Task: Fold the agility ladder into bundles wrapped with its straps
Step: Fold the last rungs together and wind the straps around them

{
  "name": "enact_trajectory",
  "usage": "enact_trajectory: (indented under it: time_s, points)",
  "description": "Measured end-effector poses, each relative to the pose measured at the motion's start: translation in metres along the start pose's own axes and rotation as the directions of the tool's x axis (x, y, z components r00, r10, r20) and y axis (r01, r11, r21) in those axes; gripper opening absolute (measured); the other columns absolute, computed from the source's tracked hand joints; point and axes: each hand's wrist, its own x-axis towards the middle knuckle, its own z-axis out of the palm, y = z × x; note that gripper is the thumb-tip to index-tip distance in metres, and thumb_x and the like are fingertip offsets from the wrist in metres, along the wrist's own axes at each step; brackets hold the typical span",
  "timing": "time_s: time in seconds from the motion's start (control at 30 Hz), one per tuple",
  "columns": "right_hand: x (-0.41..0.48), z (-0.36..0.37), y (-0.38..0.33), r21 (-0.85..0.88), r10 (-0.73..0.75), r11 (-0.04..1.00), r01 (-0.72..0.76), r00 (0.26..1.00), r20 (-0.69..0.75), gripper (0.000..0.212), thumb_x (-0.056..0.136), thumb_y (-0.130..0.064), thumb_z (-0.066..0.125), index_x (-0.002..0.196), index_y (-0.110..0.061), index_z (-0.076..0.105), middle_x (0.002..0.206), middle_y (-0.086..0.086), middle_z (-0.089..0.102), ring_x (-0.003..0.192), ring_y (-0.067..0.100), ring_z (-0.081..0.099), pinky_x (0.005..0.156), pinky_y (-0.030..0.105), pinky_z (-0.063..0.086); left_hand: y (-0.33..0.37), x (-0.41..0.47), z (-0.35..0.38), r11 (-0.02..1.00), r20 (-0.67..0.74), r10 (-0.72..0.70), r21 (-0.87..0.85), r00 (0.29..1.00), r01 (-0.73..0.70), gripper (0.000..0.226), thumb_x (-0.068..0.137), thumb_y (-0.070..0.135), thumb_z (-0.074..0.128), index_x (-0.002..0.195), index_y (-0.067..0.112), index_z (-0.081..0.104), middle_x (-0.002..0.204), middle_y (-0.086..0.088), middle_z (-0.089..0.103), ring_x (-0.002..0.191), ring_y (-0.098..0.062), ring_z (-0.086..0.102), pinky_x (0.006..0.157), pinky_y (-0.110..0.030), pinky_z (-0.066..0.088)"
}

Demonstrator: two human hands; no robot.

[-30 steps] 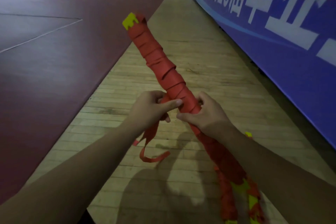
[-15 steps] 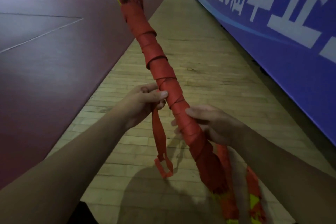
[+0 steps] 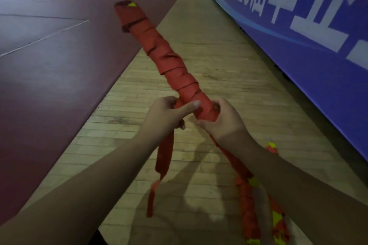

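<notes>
Nearest, the loose end of the agility ladder (image 3: 247, 204) hangs below the right forearm. It seems still unwrapped, though blur makes that uncertain. The free strap tail (image 3: 164, 157) dangles from the left hand (image 3: 165, 117), whose fingers curl round it while the thumb lies across the bundle (image 3: 169, 59). The right hand (image 3: 225, 123) grips the bundle from beneath, fingers closed round it. To wrap well, the person should keep the strap taut, overlap each turn and roll the bundle with the right hand. Half a second earlier the hands were apart and the right hand was loose; now they meet. Beyond, the bundle slants over the wooden floor (image 3: 219, 55) beside the blue banner (image 3: 298, 55).
</notes>
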Motion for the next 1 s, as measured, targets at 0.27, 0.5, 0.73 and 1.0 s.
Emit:
enact_trajectory:
  time_s: [0.27,0.5,0.73,1.0]
  points:
    - [-0.003,-0.007,-0.008,0.171,-0.129,0.980,0.097,0.974,0.184,0.033,0.082,-0.025,0.075,0.112,-0.030,0.064,0.114,-0.006,0.064,0.098,0.000,0.063,0.080,0.018,0.052,-0.009,0.012,-0.021,0.884,0.080,-0.152,-0.435,0.985,0.172,0.026,0.081,0.027,0.077,0.092,0.005,0.069,0.067,-0.001,0.058,0.051,-0.010,0.045,0.050,-0.020,0.038]
    - [-0.007,-0.015,0.002,0.507,-0.059,0.792,-0.339,0.785,0.617,0.040,0.081,-0.016,0.076,0.118,-0.006,0.066,0.102,0.014,0.071,0.088,0.023,0.068,0.074,0.030,0.057,-0.002,0.016,-0.047,0.938,0.353,0.090,-0.345,0.931,0.040,0.048,0.083,0.028,0.073,0.105,-0.013,0.063,0.062,0.000,0.060,0.055,-0.011,0.052,0.060,-0.022,0.042]
    - [0.002,-0.009,-0.002,0.479,0.056,0.869,-0.125,0.986,0.156,0.040,0.071,-0.021,0.088,0.107,-0.018,0.071,0.092,0.003,0.076,0.077,0.017,0.073,0.069,0.034,0.056,0.002,0.008,-0.043,0.995,0.224,0.028,-0.100,0.974,-0.006,0.037,0.086,0.039,0.069,0.107,0.007,0.071,0.101,-0.006,0.077,0.055,-0.014,0.057,0.053,-0.020,0.045]
    - [-0.002,0.012,-0.007,0.075,0.075,0.995,-0.064,0.985,-0.155,0.057,0.071,-0.028,0.088,0.106,-0.028,0.043,0.098,-0.008,0.059,0.085,0.011,0.064,0.073,0.028,0.053,0.003,0.007,-0.013,0.994,0.046,0.109,-0.025,0.993,-0.108,0.031,0.081,0.045,0.076,0.089,0.016,0.076,0.070,-0.016,0.069,0.052,-0.015,0.055,0.054,-0.025,0.043]
